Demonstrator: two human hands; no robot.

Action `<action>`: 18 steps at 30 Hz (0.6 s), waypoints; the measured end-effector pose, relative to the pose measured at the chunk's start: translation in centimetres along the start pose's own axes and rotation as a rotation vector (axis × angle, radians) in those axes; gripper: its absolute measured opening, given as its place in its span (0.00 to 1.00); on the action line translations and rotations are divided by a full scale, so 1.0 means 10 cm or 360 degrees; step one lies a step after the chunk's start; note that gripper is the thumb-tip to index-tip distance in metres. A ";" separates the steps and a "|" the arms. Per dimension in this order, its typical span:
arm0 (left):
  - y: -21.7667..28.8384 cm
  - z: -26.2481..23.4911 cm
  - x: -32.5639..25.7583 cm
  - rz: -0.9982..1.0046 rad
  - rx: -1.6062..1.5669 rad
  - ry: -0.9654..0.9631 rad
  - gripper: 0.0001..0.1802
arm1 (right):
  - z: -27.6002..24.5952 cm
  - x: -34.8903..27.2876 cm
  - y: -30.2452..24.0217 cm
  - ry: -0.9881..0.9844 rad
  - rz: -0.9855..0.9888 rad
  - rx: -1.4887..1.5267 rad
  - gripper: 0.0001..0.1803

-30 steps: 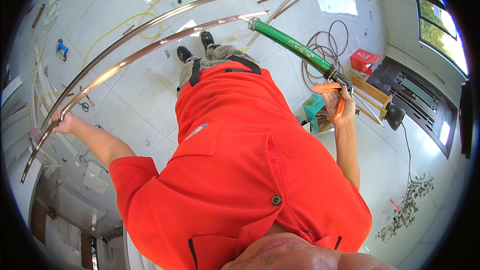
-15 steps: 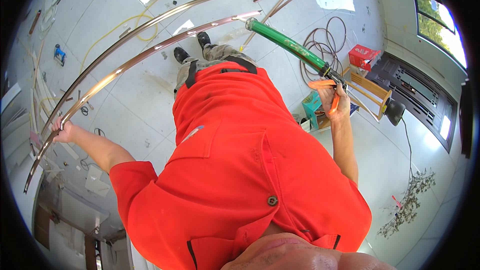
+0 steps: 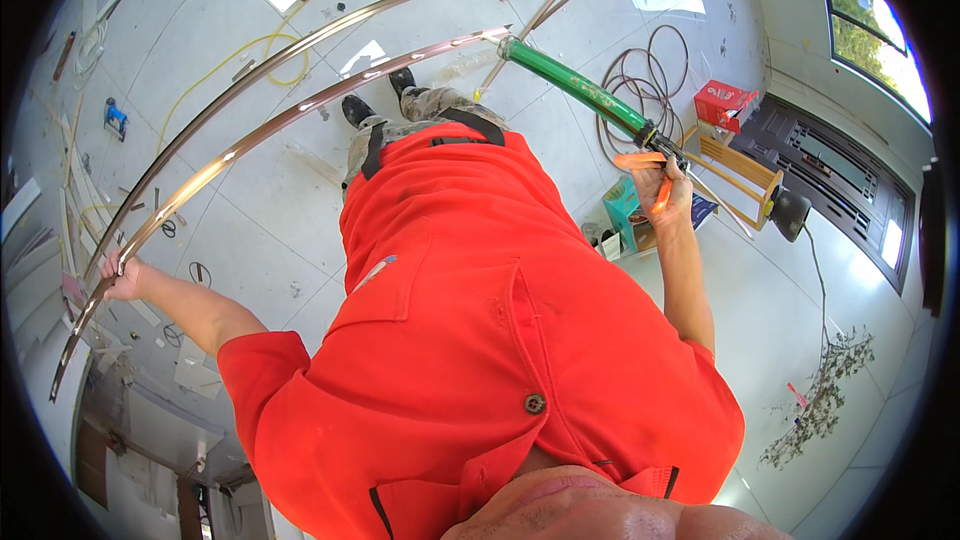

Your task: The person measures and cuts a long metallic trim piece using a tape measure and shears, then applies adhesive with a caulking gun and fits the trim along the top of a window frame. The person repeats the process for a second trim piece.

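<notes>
At the far left, my left hand is closed around a long, shiny bronze trim strip. A second strip runs alongside it and meets it near that hand; whether my fingers hold this one too cannot be made out. My right hand grips a green caulking gun by its orange handle, fingers wrapped around handle and trigger. The gun points up and left. Its pale nozzle is at the nearer strip's far end, seemingly touching its surface.
More strips lie on the tiled floor ahead. A coiled hose, a red box, a wooden stand and a teal box are at the right. A blue tool and yellow cord lie left.
The gun's nozzle has shifted a little along the nearer strip toward its far end. My left hand keeps its hold and sits slightly lower in the view.
</notes>
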State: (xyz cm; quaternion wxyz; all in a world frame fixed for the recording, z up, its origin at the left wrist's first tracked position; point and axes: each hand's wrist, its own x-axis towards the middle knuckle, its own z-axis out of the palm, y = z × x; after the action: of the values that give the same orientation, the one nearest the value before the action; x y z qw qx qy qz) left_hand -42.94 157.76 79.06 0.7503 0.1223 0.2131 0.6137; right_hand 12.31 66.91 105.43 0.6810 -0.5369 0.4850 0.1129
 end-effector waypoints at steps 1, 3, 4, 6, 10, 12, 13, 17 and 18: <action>0.01 0.01 0.00 0.0008 0.0020 -0.0013 0.43 | -0.02 0.03 0.01 0.0005 0.0006 -0.0009 0.28; 0.03 0.04 0.01 -0.0011 0.0005 -0.0016 0.42 | -0.04 0.06 0.01 0.0016 0.0012 -0.0029 0.28; 0.05 0.06 0.02 -0.0021 -0.0002 -0.0018 0.42 | -0.05 0.05 0.01 0.0011 0.0015 -0.0018 0.28; 0.04 0.08 0.01 -0.0040 -0.0029 -0.0028 0.42 | -0.03 0.05 0.01 -0.0002 0.0017 0.0003 0.29; 0.09 0.12 0.05 -0.0026 -0.0042 0.0017 0.40 | -0.08 0.11 0.02 -0.0061 0.0054 0.0106 0.31; 0.08 0.12 0.07 -0.0011 -0.0005 -0.0004 0.40 | -0.06 0.12 0.03 -0.0073 0.0035 0.0098 0.32; 0.08 0.11 0.08 -0.0003 0.0014 -0.0014 0.39 | -0.05 0.12 0.03 -0.0049 0.0021 0.0085 0.31; 0.07 0.13 0.10 0.0009 0.0007 -0.0046 0.39 | 0.02 0.11 0.04 0.0037 -0.0015 0.0064 0.31; 0.07 0.13 0.09 -0.0002 -0.0006 -0.0051 0.38 | 0.01 0.12 0.04 0.0057 -0.0022 0.0064 0.31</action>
State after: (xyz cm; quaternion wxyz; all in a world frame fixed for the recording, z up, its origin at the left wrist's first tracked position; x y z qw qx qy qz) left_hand -42.77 158.85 80.34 0.7543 0.1305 0.2000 0.6116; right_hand 12.73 66.74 104.20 0.6836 -0.5284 0.4956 0.0887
